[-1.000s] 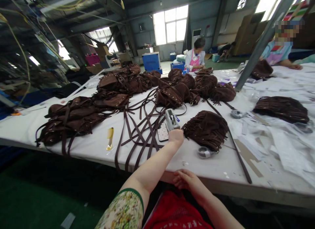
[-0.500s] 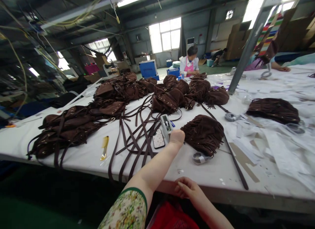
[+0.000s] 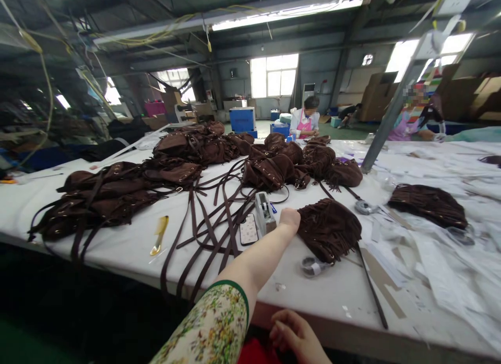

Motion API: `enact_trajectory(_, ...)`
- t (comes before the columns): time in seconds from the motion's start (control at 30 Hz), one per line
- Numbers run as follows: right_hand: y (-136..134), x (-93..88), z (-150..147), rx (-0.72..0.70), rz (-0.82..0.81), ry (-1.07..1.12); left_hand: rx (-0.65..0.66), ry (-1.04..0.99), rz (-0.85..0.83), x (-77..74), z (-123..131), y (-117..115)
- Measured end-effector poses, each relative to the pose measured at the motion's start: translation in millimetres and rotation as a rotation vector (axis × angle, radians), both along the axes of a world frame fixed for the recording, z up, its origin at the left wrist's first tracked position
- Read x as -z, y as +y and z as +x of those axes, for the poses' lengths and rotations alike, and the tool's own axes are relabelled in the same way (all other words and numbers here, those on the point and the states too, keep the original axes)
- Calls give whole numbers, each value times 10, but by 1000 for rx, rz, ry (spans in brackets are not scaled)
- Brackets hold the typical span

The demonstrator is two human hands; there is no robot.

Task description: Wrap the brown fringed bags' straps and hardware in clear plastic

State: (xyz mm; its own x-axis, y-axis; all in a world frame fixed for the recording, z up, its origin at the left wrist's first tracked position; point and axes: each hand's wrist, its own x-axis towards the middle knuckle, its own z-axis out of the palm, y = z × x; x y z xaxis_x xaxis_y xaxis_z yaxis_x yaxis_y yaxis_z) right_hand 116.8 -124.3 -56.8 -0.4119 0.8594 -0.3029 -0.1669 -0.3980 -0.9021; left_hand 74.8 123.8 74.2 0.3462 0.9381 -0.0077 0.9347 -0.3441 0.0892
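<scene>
A dark brown fringed bag (image 3: 332, 231) lies on the table, and my left hand (image 3: 289, 218) reaches out to its left edge. That hand is closed at the bag's edge, its fingertips partly hidden. Close by my left hand stand a grey tape dispenser (image 3: 263, 215) and a phone in a light patterned case (image 3: 249, 231). My right hand (image 3: 291, 332) is low in front of the table's edge, fingers loosely curled, with nothing visible in them. Below the bag lies a coil with a white label (image 3: 312, 266).
Brown bags (image 3: 270, 171) are piled at the back and left, with long straps (image 3: 203, 233) trailing forward. A yellow comb (image 3: 159, 233) lies at left. Another fringed bag (image 3: 428, 204) and white sheets (image 3: 442, 259) are at right, beyond a metal post (image 3: 385, 110). Two people work across the table.
The view has tilted up and shifted slightly. My left hand stays at the bag's left edge. My right hand stays low, its fingers curled. The person at right has come into fuller view.
</scene>
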Motion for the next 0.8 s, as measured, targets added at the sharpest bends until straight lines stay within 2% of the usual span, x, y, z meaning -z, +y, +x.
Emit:
enact_trajectory(0.1,38,-6,75,41,8,-35,-3,-15,83,-77,-132,-232)
enact_trajectory(0.2,24,48,96,43,-1,-65,82,-96,142,34,-495,-833)
enact_trajectory(0.27,-4,128,75,16,-16,-75,114,-53,-16,239,-894,-1373)
enact_trajectory(0.33,-32,218,26,-29,-45,-89,21,91,-266,523,-1397,-1897)
enact_trajectory(0.4,-48,277,-50,-74,-71,-101,-146,227,-504,832,-1946,-2307)
enact_trajectory(0.47,-50,270,-150,-121,-75,-103,-370,307,-683,1103,-2456,-2564)
enact_trajectory(0.53,-43,193,-266,-179,-61,-120,-569,281,-680,1295,-2842,-2685)
enact_trajectory(0.6,-36,82,-384,-244,-31,-169,-665,192,-584,1412,-3058,-2712)
enact_trajectory(0.7,-42,-42,-517,-337,24,-242,-617,-73,-460,1509,-3115,-2664)
enact_trajectory(0.8,-60,-54,-556,-381,36,-284,-525,-272,-458,1543,-3071,-2614)
